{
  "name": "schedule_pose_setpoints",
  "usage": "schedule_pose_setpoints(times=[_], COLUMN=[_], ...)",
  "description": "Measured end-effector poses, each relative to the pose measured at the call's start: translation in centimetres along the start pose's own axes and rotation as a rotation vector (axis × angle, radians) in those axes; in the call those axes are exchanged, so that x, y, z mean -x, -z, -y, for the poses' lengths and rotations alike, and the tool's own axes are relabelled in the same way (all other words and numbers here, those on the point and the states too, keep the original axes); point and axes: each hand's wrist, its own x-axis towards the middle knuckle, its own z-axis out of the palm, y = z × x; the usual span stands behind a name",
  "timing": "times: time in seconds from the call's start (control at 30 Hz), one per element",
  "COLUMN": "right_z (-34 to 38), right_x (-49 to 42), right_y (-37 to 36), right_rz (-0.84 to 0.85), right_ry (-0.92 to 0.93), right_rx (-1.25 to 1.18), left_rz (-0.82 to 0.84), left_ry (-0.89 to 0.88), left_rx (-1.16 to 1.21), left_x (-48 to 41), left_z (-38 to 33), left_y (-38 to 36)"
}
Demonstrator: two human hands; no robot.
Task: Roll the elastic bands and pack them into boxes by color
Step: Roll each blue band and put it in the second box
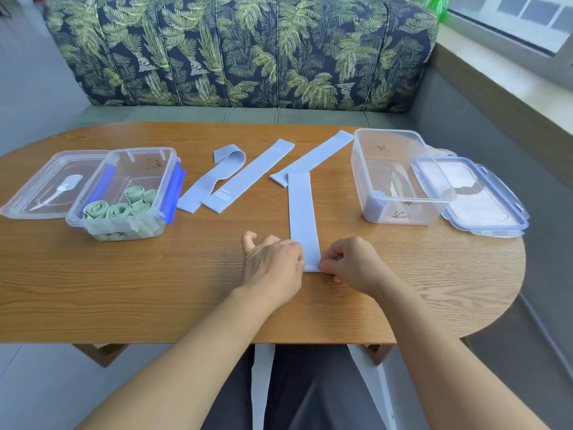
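Note:
A pale blue elastic band lies flat and lengthwise in front of me on the wooden table. My left hand and my right hand pinch its near end from either side. Three more blue bands lie behind it: one partly folded, one straight and one diagonal. The clear box at the left holds several rolled green bands. At the right, a clear box has one rolled blue band in its near left corner.
A clear lid lies left of the green box. Another lid with blue clips lies right of the blue box. A leaf-patterned sofa stands behind the table. A window ledge runs along the right.

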Motion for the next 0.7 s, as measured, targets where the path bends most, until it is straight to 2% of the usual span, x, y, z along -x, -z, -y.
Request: schedule_pose_setpoints(times=[0.7], right_z=[0.61], right_x=[-0.73], right_y=[0.67], right_rz=[0.08], right_ry=[-0.172], right_rx=[0.006], left_rz=[-0.043], left_ry=[-0.044], left_rx=[-0.032], left_x=[0.67], left_z=[-0.11], left_y=[-0.37])
